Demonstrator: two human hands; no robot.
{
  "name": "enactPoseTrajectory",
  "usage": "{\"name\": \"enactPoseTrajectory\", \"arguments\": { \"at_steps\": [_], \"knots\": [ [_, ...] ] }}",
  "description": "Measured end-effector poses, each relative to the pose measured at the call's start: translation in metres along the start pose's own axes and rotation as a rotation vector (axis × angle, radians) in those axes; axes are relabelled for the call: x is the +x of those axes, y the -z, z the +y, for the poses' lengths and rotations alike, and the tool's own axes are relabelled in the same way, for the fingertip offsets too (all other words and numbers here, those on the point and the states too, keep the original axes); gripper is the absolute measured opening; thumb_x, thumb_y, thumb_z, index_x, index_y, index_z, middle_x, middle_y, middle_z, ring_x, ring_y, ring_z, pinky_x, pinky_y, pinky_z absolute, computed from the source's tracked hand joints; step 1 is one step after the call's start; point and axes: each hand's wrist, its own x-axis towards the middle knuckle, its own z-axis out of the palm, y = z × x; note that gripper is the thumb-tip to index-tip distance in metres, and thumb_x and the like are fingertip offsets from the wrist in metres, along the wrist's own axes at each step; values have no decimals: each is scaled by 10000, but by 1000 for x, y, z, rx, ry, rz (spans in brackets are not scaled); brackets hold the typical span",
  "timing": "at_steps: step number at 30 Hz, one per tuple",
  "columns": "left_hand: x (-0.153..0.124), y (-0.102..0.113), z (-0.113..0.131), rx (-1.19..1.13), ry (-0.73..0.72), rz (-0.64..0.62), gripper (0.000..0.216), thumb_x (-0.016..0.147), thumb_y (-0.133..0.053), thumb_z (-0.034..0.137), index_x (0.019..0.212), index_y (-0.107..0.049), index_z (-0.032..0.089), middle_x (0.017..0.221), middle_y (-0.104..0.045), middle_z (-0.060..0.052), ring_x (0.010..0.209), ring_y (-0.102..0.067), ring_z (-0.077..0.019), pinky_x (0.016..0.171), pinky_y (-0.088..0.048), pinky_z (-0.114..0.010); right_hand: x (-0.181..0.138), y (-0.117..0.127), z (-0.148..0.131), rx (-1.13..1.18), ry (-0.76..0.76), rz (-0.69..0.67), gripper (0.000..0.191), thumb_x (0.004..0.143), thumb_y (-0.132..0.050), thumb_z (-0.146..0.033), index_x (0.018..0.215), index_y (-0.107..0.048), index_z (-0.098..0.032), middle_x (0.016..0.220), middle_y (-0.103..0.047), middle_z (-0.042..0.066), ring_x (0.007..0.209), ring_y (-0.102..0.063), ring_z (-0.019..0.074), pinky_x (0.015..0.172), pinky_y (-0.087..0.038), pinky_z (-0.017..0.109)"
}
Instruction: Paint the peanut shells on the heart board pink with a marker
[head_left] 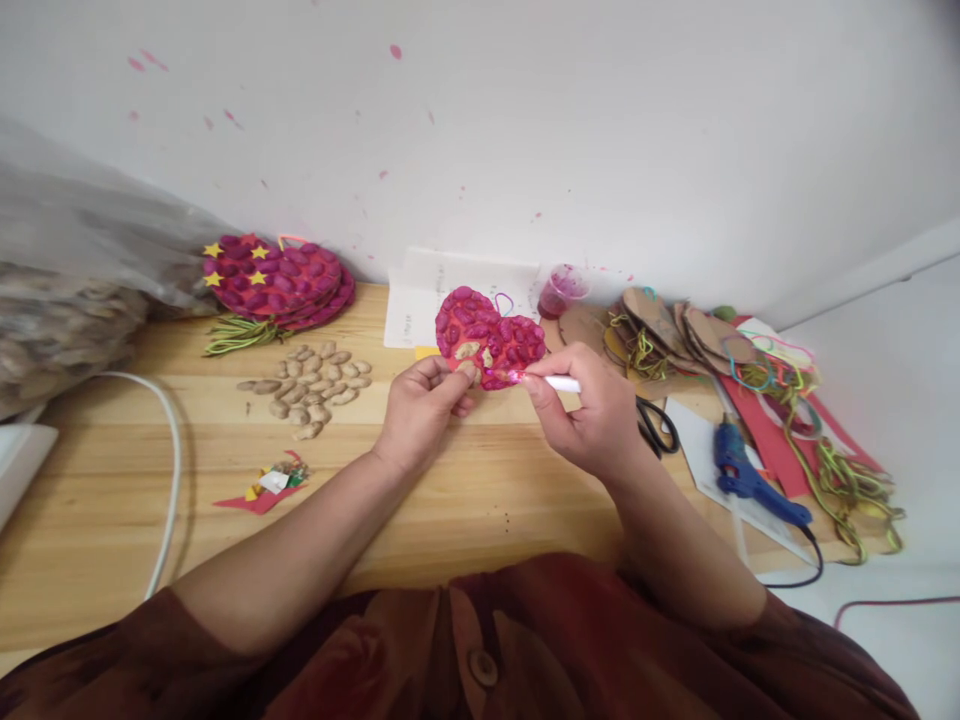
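Observation:
A heart-shaped piece covered in peanuts [474, 318], mostly painted magenta, is held up in front of me. My left hand [424, 405] pinches its lower left edge between thumb and fingers. A few peanuts [466, 350] near that thumb are still bare tan. My right hand [589, 405] grips a white-handled paintbrush [562, 383], its pink-stained tip touching the lower part of the heart. A purple string loop [504, 302] sticks up from the top. Behind it, to the right, stands a clear plastic cup [562, 290] with dark pink paint.
Loose peanuts [311, 380] lie left, below stacked painted peanut pieces [277, 275] with yellow stars. Paper scraps [270, 485] are nearer me. At right are cardboard pieces [652, 325], scissors [658, 425], a blue glue gun [750, 475] and green cords [840, 470]. A white cable [176, 450] curves at left.

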Motion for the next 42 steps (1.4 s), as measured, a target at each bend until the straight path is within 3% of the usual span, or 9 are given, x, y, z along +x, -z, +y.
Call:
{"name": "enactPoseTrajectory", "arguments": {
  "at_steps": [15, 23, 42],
  "knots": [
    [0, 0, 0, 16, -10, -3, 345, 637, -914, 372, 718, -661, 152, 604, -620, 24, 497, -537, -80, 483, -399, -202, 0, 1, -2, 8, -84, 57, 42, 928, -642, -224, 899, -614, -233, 808, -702, 3, 693, -641, 147, 648, -494, 298],
    [-1, 0, 2, -5, 33, 4, 347, 618, -920, 354, 700, -657, 143, 608, -613, 26, 490, -534, -74, 475, -391, -199, 1, 1, -1, 17, -49, 44, 46, 935, -639, -210, 905, -609, -227, 797, -691, -2, 702, -636, 141, 654, -486, 291],
    [2, 5, -4, 125, -14, -82, 287, 700, -886, 360, 784, -691, 166, 625, -605, 47, 503, -522, -63, 507, -404, -187, 1, 7, 6, 170, -375, 75, 164, 946, -639, -344, 852, -576, -226, 646, -625, -46, 464, -451, 76, 453, -331, 241]
  ]
}}
